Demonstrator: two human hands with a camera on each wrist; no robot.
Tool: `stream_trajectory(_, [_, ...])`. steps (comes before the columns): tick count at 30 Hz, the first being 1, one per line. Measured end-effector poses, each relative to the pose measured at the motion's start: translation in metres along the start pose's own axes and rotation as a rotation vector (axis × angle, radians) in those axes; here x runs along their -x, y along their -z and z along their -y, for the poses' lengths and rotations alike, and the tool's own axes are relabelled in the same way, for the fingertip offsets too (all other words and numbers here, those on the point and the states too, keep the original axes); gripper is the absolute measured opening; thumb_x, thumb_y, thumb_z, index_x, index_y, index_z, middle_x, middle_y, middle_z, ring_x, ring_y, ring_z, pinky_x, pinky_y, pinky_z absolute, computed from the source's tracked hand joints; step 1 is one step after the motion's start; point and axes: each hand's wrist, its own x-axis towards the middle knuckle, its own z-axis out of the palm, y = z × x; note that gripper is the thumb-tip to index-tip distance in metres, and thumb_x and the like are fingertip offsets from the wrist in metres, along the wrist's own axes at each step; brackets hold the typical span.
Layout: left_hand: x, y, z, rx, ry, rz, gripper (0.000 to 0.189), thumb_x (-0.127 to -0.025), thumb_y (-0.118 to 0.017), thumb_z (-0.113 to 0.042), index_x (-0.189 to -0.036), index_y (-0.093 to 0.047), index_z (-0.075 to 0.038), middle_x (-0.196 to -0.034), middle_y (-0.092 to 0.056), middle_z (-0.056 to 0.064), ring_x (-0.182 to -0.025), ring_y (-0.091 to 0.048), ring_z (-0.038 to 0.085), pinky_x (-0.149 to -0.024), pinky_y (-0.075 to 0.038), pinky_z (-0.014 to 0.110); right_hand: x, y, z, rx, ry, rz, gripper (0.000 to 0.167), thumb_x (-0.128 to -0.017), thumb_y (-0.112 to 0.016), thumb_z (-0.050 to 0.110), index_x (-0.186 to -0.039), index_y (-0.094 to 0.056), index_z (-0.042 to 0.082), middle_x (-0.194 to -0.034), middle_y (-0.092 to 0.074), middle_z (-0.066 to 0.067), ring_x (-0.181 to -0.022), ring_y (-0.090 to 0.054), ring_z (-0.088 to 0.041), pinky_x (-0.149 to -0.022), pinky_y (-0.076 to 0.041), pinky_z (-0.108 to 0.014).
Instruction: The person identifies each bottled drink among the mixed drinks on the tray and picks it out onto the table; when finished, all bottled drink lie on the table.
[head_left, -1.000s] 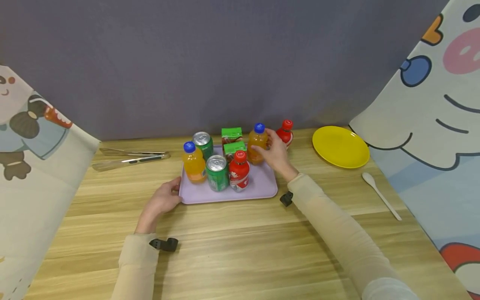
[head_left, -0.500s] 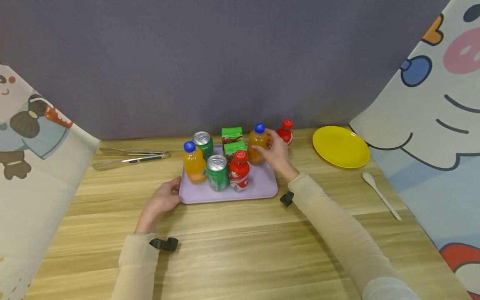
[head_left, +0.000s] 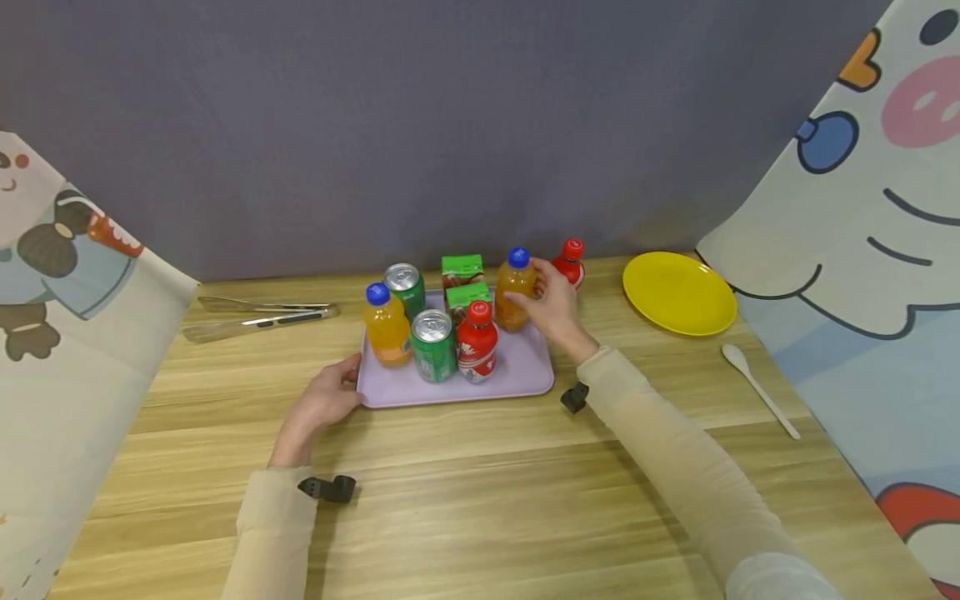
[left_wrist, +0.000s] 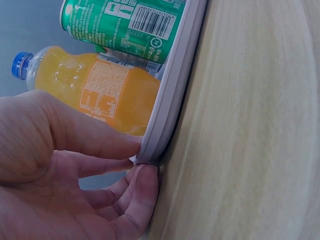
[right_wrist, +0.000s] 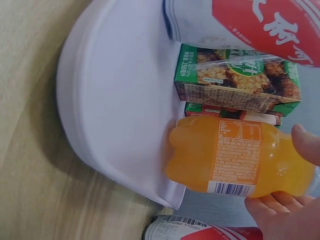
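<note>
My right hand (head_left: pixel 555 308) holds an orange juice bottle (right_wrist: pixel 215 155) with a blue cap between thumb and fingers. It stands upright at the back right of a pale lilac tray (head_left: pixel 517 379). At the tray's front left corner, my left hand (head_left: pixel 330 396) pinches the rim, thumb on top and fingers against the outside in the left wrist view. The tray also bears a second orange juice bottle (head_left: pixel 387 333), two green cans (head_left: pixel 435 354) (head_left: pixel 407 287), two green-topped juice cartons (right_wrist: pixel 235 80) (head_left: pixel 462 271) and a red bottle (head_left: pixel 477 346).
Just off the tray's right side stands another red bottle (head_left: pixel 570 267), partly behind my right hand. Farther right lie a yellow plate (head_left: pixel 678 293) and a white spoon (head_left: pixel 757 387). Metal tongs (head_left: pixel 262 321) lie at the left. A grey wall (head_left: pixel 450 133) closes off the back.
</note>
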Motion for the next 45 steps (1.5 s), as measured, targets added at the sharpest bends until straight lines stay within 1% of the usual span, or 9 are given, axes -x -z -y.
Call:
stream_trajectory(11, [0.001, 0.000, -0.001, 0.012, 0.038, 0.012, 0.074, -0.079, -0.059, 0.004, -0.145, -0.027, 0.008, -0.124, -0.052, 0.029, -0.099, -0.050, 0.034, -0.084, -0.043, 0.045, 0.003, 0.003, 0.006, -0.014, 0.009, 0.002, 0.065, -0.078, -0.078, 0.008, -0.133, -0.046, -0.006, -0.127, -0.056, -0.021, -0.115, -0.055, -0.028, -0.094, -0.043, -0.034])
stream_trajectory(18, [0.000, 0.000, -0.001, 0.015, 0.029, 0.009, 0.076, -0.078, -0.059, 0.005, -0.145, -0.026, 0.009, -0.122, -0.053, 0.029, -0.099, -0.051, 0.033, -0.083, -0.043, 0.044, 0.005, 0.006, 0.007, -0.025, 0.025, 0.010, 0.065, -0.077, -0.079, 0.007, -0.132, -0.047, -0.007, -0.126, -0.056, -0.022, -0.114, -0.055, -0.029, -0.094, -0.044, -0.035])
stream_trajectory(26, [0.000, 0.000, 0.001, 0.025, 0.035, 0.012, 0.076, -0.078, -0.060, 0.006, -0.145, -0.026, 0.009, -0.123, -0.052, 0.029, -0.097, -0.052, 0.032, -0.079, -0.045, 0.041, 0.006, 0.011, 0.006, -0.001, 0.012, 0.037, 0.065, -0.079, -0.078, 0.009, -0.134, -0.046, -0.005, -0.127, -0.056, -0.019, -0.115, -0.055, -0.027, -0.094, -0.043, -0.034])
stream_trajectory(28, [0.000, 0.000, 0.001, 0.022, 0.032, 0.012, 0.076, -0.078, -0.060, 0.006, -0.145, -0.026, 0.009, -0.123, -0.052, 0.029, -0.096, -0.052, 0.032, -0.079, -0.045, 0.041, 0.006, 0.012, 0.006, -0.010, 0.006, 0.043, 0.066, -0.079, -0.077, 0.009, -0.134, -0.045, -0.005, -0.127, -0.056, -0.020, -0.116, -0.054, -0.027, -0.094, -0.043, -0.034])
stream_trajectory(35, [0.001, 0.001, 0.000, 0.013, 0.020, 0.011, 0.075, -0.078, -0.059, 0.006, -0.144, -0.025, 0.011, -0.121, -0.053, 0.030, -0.099, -0.051, 0.034, -0.083, -0.044, 0.044, 0.010, 0.016, 0.008, -0.045, 0.024, 0.050, 0.066, -0.078, -0.078, 0.008, -0.134, -0.046, -0.006, -0.126, -0.057, -0.020, -0.114, -0.055, -0.028, -0.094, -0.044, -0.035])
stream_trajectory(42, [0.001, 0.000, -0.001, 0.034, 0.047, 0.015, 0.074, -0.080, -0.060, 0.005, -0.145, -0.026, 0.009, -0.122, -0.052, 0.027, -0.100, -0.051, 0.033, -0.083, -0.044, 0.043, 0.015, 0.023, 0.012, -0.060, 0.026, 0.051, 0.065, -0.078, -0.079, 0.010, -0.133, -0.047, -0.006, -0.124, -0.058, -0.021, -0.112, -0.057, -0.028, -0.093, -0.045, -0.036])
stream_trajectory(45, [0.001, 0.000, -0.001, 0.038, 0.048, 0.018, 0.074, -0.080, -0.060, 0.005, -0.145, -0.026, 0.009, -0.122, -0.051, 0.028, -0.100, -0.051, 0.033, -0.083, -0.045, 0.043, 0.017, 0.026, 0.013, -0.052, 0.020, 0.053, 0.066, -0.078, -0.079, 0.011, -0.133, -0.047, -0.005, -0.125, -0.058, -0.020, -0.113, -0.057, -0.027, -0.092, -0.045, -0.036])
